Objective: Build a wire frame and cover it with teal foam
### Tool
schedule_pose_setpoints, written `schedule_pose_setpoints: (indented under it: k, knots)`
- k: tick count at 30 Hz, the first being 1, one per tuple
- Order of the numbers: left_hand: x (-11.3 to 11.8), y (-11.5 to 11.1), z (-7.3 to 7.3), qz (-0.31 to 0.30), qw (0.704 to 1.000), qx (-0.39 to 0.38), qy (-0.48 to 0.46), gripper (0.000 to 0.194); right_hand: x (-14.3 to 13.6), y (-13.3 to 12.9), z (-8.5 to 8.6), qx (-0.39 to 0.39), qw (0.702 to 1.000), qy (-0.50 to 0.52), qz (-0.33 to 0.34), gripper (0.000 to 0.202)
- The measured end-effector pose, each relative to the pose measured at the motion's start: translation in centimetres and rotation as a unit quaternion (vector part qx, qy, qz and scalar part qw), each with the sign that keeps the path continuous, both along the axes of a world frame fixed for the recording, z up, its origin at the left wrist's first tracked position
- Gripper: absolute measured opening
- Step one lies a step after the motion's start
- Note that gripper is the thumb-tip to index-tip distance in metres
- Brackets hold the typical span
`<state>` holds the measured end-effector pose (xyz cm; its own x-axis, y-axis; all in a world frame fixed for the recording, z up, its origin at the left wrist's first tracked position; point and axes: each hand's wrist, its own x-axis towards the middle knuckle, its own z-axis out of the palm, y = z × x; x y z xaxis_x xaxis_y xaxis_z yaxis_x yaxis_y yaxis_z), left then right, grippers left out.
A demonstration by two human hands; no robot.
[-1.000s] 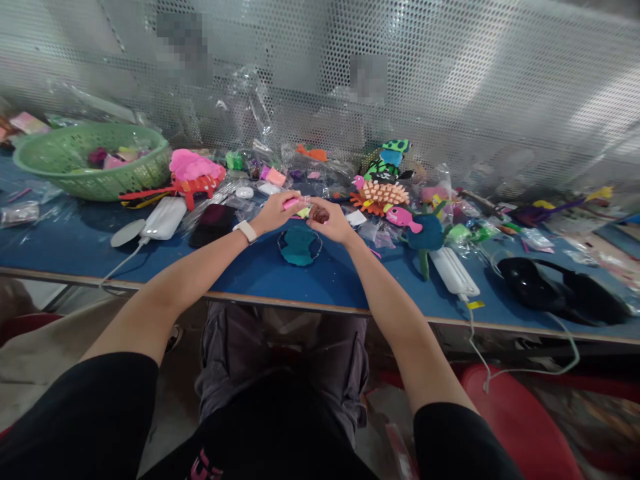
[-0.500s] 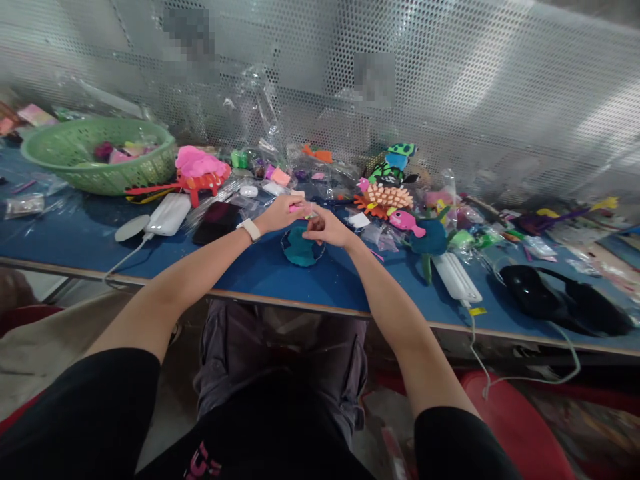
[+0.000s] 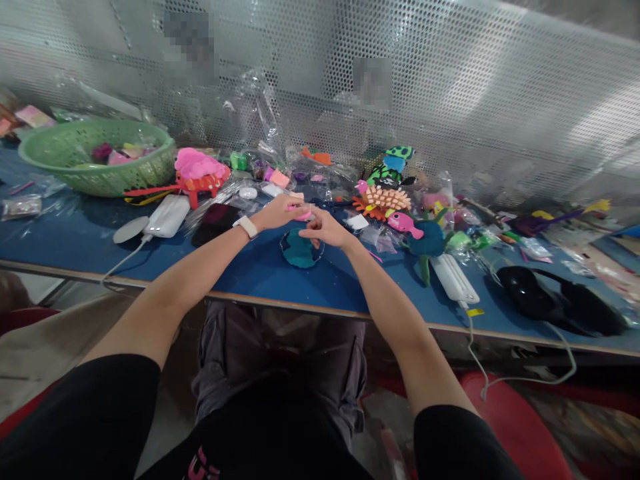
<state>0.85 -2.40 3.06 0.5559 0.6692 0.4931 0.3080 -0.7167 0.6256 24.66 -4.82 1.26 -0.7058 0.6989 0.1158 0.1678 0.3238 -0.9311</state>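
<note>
Above a round teal piece (image 3: 301, 252) on the blue table, my two hands meet. My left hand (image 3: 280, 212), with a white band at its wrist, has its fingers closed on a small pink piece (image 3: 301, 213). My right hand (image 3: 324, 229) touches the right side of that pink piece with bent fingers; whether it pinches the piece is too small to tell. The teal piece lies flat just below the hands, its upper right part behind my right hand's fingers.
A green basket (image 3: 100, 177) stands at the left, beside a pink and red figure (image 3: 200, 175). White power banks (image 3: 169, 217) lie either side. Colourful clay figures (image 3: 385, 199) and plastic bags line the back. A black headset (image 3: 555, 300) lies at the right.
More of the pink piece shows between my hands. My right hand's fingers have shifted slightly over the teal piece. The whole view has moved a little.
</note>
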Motion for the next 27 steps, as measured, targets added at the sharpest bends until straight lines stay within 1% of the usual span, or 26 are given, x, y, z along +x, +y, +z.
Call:
schedule_pose_setpoints:
  k: [5, 10, 16, 18, 21, 23, 25, 27]
  knots:
    - [-0.2, 0.0, 0.2, -0.002, 1.000, 0.006, 0.007, 0.076, 0.0, 0.4, -0.1, -0.012, 1.000, 0.001, 0.000, 0.105]
    - [-0.5, 0.4, 0.3, 0.006, 1.000, 0.014, 0.004, 0.075, 0.2, 0.1, 0.7, -0.006, 1.000, -0.002, 0.004, 0.098]
    - [-0.9, 1.3, -0.1, 0.021, 0.999, 0.028, 0.001, 0.073, 1.1, 0.4, 1.4, -0.004, 0.999, -0.042, 0.009, 0.113]
    - [-1.0, 1.4, -0.1, 0.022, 0.999, 0.024, 0.003, 0.073, 1.3, 0.4, 1.7, 0.014, 0.998, -0.054, 0.010, 0.108]
    - [-1.0, 1.3, 0.0, 0.017, 1.000, 0.015, 0.008, 0.070, 1.6, 0.3, 2.1, 0.046, 0.997, -0.060, 0.009, 0.085]
    - [-1.0, 1.3, 0.0, 0.017, 1.000, 0.018, 0.013, 0.071, 1.8, 0.1, 2.4, 0.058, 0.997, -0.059, -0.004, 0.073]
    - [-1.2, 1.6, -0.2, 0.023, 0.999, 0.027, 0.010, 0.072, 2.3, 0.0, 2.5, 0.064, 0.996, -0.058, -0.028, 0.067]
    - [-1.8, 2.1, -0.6, 0.039, 0.999, 0.033, -0.011, 0.073, 3.1, 0.1, 2.5, 0.072, 0.994, -0.056, -0.058, 0.067]
